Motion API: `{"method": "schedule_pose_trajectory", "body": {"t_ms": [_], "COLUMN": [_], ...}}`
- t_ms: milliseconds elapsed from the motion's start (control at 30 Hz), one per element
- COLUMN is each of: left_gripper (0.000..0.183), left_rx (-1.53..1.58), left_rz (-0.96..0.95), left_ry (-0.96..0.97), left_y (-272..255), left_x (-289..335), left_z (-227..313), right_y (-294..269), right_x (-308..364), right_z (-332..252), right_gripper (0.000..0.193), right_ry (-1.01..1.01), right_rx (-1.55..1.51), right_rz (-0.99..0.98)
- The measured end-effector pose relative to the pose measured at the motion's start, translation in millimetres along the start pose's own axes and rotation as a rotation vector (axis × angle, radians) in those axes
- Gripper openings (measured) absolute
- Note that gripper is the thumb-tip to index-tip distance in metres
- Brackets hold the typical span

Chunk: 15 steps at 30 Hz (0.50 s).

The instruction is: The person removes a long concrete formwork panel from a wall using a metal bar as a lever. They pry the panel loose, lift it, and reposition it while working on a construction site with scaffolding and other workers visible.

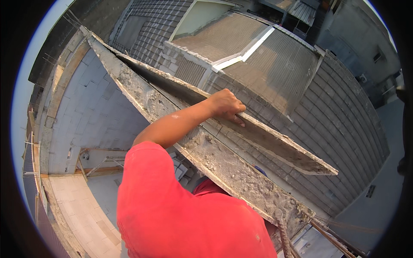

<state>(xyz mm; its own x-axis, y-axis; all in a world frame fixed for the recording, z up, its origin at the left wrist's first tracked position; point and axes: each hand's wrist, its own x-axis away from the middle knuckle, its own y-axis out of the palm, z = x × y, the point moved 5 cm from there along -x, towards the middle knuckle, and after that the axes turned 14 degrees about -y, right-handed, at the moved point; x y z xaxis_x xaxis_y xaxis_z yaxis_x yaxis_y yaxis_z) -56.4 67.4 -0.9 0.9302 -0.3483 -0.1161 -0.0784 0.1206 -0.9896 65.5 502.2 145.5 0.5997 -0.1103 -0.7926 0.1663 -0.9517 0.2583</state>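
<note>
My left hand (226,105) reaches out across a rough concrete beam (228,161) and closes over the top edge of a long, thin formwork board (275,148). The board stands on edge along the beam's far side. Toward its right end a gap shows between board and beam; at the far left the two lie close together. Crusted cement marks the board's edge. My right hand is not in view.
A bent steel bar (282,232) sticks up at the beam's right end. Beyond the board, a block wall (340,142) drops away beside a corrugated roof (275,64). At left stands a light block wall (92,107) above a lower floor.
</note>
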Motion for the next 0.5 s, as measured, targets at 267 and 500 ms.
{"method": "schedule_pose_trajectory", "body": {"t_ms": [267, 500], "left_gripper": [0.052, 0.039], "left_rx": [0.197, 0.124], "left_rz": [0.151, 0.668], "left_ry": [-0.519, -0.600], "left_y": [-63.4, -90.8], "left_x": [74.6, 175.7], "left_z": [-8.2, 27.1], "right_y": [17.5, 40.6], "right_x": [-4.8, -8.5], "right_z": [-23.3, -62.8], "right_gripper": [0.014, 0.013], "right_ry": [-0.097, -0.235], "right_rx": [-0.121, -0.247], "right_rz": [-0.072, -0.147]}}
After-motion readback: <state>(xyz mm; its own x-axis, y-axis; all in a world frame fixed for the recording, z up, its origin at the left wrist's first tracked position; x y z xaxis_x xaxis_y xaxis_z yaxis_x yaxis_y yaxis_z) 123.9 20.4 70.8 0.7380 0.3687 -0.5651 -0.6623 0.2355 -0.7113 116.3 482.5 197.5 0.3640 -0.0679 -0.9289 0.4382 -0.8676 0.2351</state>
